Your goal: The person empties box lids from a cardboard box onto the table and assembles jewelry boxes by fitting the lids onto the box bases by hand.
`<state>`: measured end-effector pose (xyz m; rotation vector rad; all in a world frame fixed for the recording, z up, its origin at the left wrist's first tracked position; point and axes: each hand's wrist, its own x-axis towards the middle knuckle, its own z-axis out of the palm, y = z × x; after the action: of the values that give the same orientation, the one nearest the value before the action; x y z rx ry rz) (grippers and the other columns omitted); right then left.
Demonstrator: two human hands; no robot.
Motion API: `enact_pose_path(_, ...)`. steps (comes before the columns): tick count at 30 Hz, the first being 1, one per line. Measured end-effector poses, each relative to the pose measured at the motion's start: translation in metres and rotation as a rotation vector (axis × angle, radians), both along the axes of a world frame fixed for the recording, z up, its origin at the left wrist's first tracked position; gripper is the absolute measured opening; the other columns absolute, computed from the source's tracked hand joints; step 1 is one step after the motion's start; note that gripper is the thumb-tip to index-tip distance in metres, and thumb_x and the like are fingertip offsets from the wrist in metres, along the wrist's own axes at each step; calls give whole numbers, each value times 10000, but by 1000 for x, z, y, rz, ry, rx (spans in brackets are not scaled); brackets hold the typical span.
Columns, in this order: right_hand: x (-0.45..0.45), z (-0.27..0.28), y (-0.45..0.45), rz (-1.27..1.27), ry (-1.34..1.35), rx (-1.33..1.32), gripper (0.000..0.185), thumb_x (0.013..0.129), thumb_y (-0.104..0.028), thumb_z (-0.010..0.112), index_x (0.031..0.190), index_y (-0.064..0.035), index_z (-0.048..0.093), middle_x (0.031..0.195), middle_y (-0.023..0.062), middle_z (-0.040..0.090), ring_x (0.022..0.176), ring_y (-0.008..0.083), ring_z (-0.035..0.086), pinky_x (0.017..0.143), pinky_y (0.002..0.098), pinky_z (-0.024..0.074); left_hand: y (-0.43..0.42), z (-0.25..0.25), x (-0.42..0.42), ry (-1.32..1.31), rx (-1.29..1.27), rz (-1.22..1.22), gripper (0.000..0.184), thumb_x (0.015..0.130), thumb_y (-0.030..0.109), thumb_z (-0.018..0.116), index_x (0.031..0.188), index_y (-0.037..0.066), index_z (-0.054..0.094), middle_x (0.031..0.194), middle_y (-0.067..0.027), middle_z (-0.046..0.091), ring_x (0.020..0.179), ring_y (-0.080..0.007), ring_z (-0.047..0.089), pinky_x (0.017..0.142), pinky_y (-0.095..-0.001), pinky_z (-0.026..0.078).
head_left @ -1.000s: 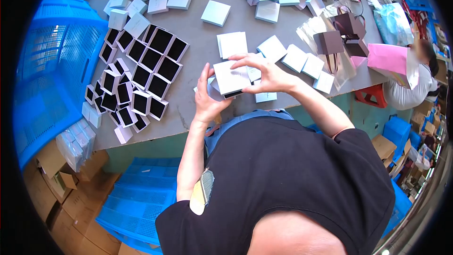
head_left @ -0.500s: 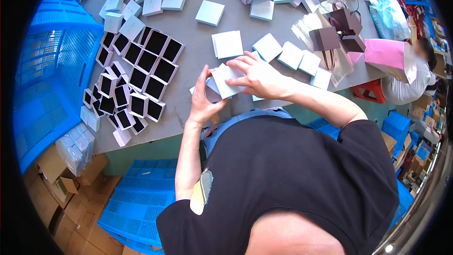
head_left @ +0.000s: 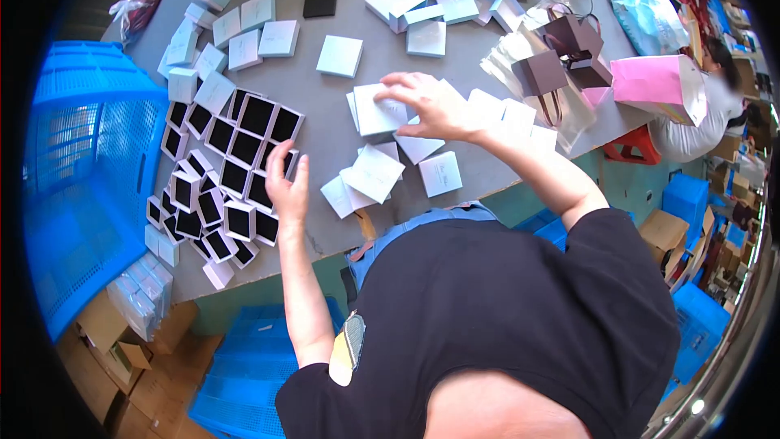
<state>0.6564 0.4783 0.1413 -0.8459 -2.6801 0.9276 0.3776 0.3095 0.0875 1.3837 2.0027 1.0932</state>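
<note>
We hold our right hand [head_left: 435,107] spread over a square white box [head_left: 374,119] mid-frame, our left hand [head_left: 287,193] apart, beside black-lined boxes [head_left: 257,115].

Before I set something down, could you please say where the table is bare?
The table is bare between the lone white box and the black-lined boxes, and between that box and the brown bags. White boxes crowd the right hand.

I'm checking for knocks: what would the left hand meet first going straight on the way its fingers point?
Most likely the black-lined open boxes right by the fingertips of the left hand; its height is unclear, so it might pass over them.
</note>
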Motion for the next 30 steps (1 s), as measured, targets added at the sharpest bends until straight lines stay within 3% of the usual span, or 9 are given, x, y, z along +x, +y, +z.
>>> enact_pose_path(3, 5, -12, 21, 49, -33, 69, 320, 766, -375, 752, 974, -136, 703, 1368, 160, 501, 1328, 346, 412, 1067, 423, 385, 7, 0, -24, 423, 5, 29, 434, 738, 93, 739, 1148, 35, 606, 1218, -150, 578, 1157, -337, 534, 1007, -420, 417)
enact_pose_path(5, 12, -25, 51, -236, 90, -57, 264, 799, -351, 724, 891, -104, 700, 1205, 123, 600, 1160, 294, 561, 980, 391, 461, 2, -1, -39, 516, -103, 53, 519, 691, 125, 780, 1165, 32, 590, 1230, -157, 561, 1148, -348, 527, 991, -428, 423)
enact_pose_path(7, 22, -54, 85, -378, -126, 99, 254, 793, -283, 726, 975, -114, 674, 1151, 113, 607, 1123, 295, 575, 980, 404, 458, -6, -9, -49, 567, -261, 7, 548, 677, 170, 798, 1163, 26, 589, 1233, -164, 555, 1135, -356, 528, 977, -436, 425)
enact_pose_path(9, 28, -80, 107, -362, -367, 225, 454, 717, -265, 788, 1106, -122, 602, 1205, 175, 534, 1145, 345, 531, 995, 435, 438, -11, -21, -51, 576, -339, -13, 565, 685, 204, 805, 1169, 17, 582, 1246, -177, 550, 1133, -366, 527, 970, -449, 425)
enact_pose_path(17, 12, -74, 109, -290, -456, 210, 464, 657, -123, 741, 1083, -104, 557, 1062, 126, 603, 1093, 312, 565, 962, 455, 396, 25, -21, -31, 581, -95, 256, 583, 638, 304, 869, 1022, 31, 526, 1171, -169, 525, 1150, -361, 497, 960, -452, 390)
enact_pose_path(22, 0, -26, 93, -393, -349, -9, 436, 670, -142, 693, 1076, -95, 541, 1151, 153, 602, 1111, 325, 558, 966, 457, 412, 57, -45, -79, 390, -211, 237, 877, 635, 206, 832, 1361, -47, 410, 1416, -228, 417, 1280, -386, 435, 1097, -445, 331)
enact_pose_path(26, -25, 7, 77, -264, 32, -216, 495, 714, -176, 708, 1161, -79, 521, 1136, 136, 580, 1120, 286, 561, 1009, 390, 428, 65, 0, -54, 202, -106, 173, 781, 615, 164, 798, 1309, 10, 477, 1258, -172, 515, 1210, -330, 502, 1041, -400, 401)
enact_pose_path(27, -35, 16, 70, -206, 116, -241, 518, 715, -178, 717, 1183, -76, 521, 1144, 131, 579, 1125, 275, 559, 1019, 383, 423, 62, -4, -48, -2, -45, 107, 757, 607, 122, 775, 1303, 48, 489, 1223, -130, 512, 1177, -285, 526, 988, -361, 453)
enact_pose_path(30, -58, 35, 49, -40, 305, -295, 543, 725, -167, 722, 1229, -92, 535, 1246, 130, 549, 1216, 279, 515, 1064, 390, 393, 63, 34, 3, -174, 20, -86, 766, 605, 68, 774, 1315, 66, 487, 1248, -118, 504, 1181, -242, 536, 964, -340, 485)
